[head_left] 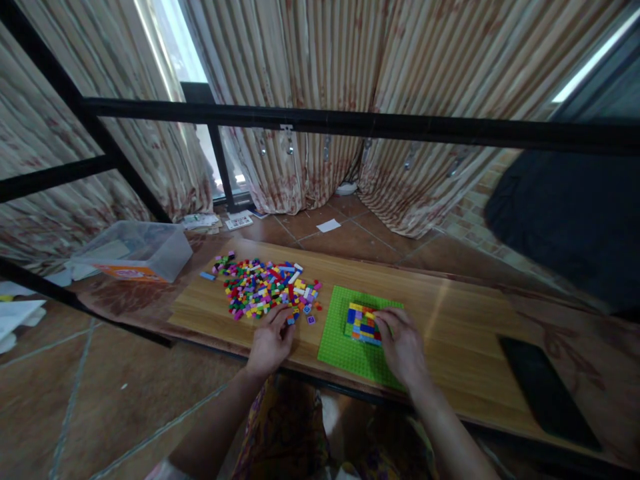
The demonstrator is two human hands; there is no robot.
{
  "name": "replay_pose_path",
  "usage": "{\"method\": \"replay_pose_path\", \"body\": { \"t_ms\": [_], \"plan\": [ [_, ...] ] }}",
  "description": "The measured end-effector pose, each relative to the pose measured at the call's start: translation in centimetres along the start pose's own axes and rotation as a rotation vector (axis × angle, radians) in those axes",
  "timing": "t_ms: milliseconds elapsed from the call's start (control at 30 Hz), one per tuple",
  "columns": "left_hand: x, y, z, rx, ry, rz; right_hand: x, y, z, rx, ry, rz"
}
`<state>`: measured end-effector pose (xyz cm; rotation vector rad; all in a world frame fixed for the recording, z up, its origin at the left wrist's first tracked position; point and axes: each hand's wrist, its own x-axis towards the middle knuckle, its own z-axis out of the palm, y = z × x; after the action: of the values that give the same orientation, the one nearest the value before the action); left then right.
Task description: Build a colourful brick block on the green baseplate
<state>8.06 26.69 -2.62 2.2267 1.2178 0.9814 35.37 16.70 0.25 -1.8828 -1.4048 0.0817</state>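
Note:
A bright green studded baseplate (333, 340) lies on the wooden board. On it sits a low rectangular build of toy building bricks (363, 323) in yellow, blue, red, orange and light blue. My right hand (403, 347) is closed at the build's right edge, fingertips touching its red corner; whether a loose brick is between them is hidden. My left hand (273, 343) rests at the near edge of a multicoloured brick pile (265, 287), its fingers curled in a pinch. A small blue brick (291, 320) shows at those fingertips. Close by lies a purple printed brick (311, 320).
A clear plastic box (145, 250) with an orange label stands at the left. A dark flat slab (547, 390) lies on the right. Black metal rails (320, 121) cross beyond the board, with striped curtains (320, 60) behind. Papers (329, 226) lie on the tiled floor.

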Motion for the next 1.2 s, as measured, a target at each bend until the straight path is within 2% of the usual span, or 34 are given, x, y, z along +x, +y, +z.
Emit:
{"method": "replay_pose_path", "body": {
  "t_ms": [167,700,1200],
  "plan": [
    [0.0,0.0,-0.1,-0.007,0.004,-0.005,0.6,0.3,0.9,0.023,0.012,0.038],
    [0.0,-0.1,0.2,0.052,0.02,0.024,1.1,0.9,0.9,0.004,-0.028,0.083],
    [-0.1,-0.4,0.5,0.078,0.049,0.056,1.4,1.4,1.2,0.091,0.017,0.143]
  ]
}}
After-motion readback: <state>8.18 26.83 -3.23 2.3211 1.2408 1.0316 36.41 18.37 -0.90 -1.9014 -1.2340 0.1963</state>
